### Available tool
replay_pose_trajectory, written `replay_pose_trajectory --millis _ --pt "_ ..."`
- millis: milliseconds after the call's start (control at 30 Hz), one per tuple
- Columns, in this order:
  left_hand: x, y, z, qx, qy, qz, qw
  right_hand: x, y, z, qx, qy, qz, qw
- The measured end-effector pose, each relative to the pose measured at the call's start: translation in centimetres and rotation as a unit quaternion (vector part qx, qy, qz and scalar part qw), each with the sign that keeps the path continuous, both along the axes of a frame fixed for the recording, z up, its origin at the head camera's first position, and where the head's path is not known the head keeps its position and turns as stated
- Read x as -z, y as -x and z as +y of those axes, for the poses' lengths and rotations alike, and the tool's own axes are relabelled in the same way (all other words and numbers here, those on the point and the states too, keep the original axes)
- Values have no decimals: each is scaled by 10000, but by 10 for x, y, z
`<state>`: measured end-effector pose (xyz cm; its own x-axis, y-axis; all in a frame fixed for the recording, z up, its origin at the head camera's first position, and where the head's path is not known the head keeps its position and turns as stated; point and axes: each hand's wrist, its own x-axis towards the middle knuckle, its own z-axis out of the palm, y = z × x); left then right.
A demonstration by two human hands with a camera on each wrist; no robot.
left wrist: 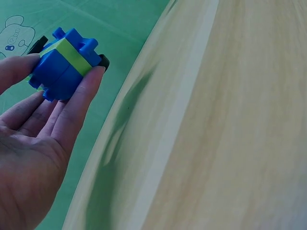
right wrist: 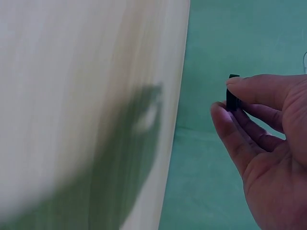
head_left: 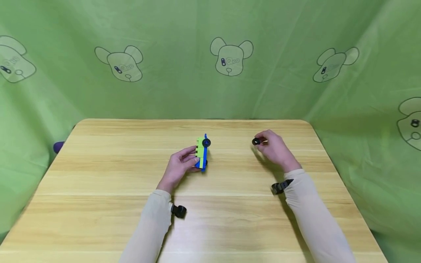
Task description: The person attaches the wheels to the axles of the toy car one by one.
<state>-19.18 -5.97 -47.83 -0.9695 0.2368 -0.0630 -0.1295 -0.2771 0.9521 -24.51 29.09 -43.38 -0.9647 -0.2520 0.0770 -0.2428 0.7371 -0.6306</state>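
Observation:
My left hand grips a small toy car built of blue and lime-green bricks, tipped on its side so the studs face left. A black wheel shows on its far end in the head view. In the left wrist view, thumb and fingers pinch the blue end of the car from both sides. Over the right part of the table, my right hand pinches a loose black wheel between thumb and fingertips. Edge-on, that wheel appears as a thin dark strip in the right wrist view.
Both hands are above a light wooden table with rounded far corners. A green curtain printed with bear heads hangs behind it and along the sides. Something purple pokes out beyond the table's left edge.

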Motion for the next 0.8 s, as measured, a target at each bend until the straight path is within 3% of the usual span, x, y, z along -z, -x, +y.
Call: replay_pose_trajectory --millis 467,800 --pt "-2 0 2 -29 434 67 9990 -15 -17 -17 -257 -208 384 9987" --pt "-3 -1 3 -54 311 51 9995 -15 -32 -34 -477 -228 680 9963"
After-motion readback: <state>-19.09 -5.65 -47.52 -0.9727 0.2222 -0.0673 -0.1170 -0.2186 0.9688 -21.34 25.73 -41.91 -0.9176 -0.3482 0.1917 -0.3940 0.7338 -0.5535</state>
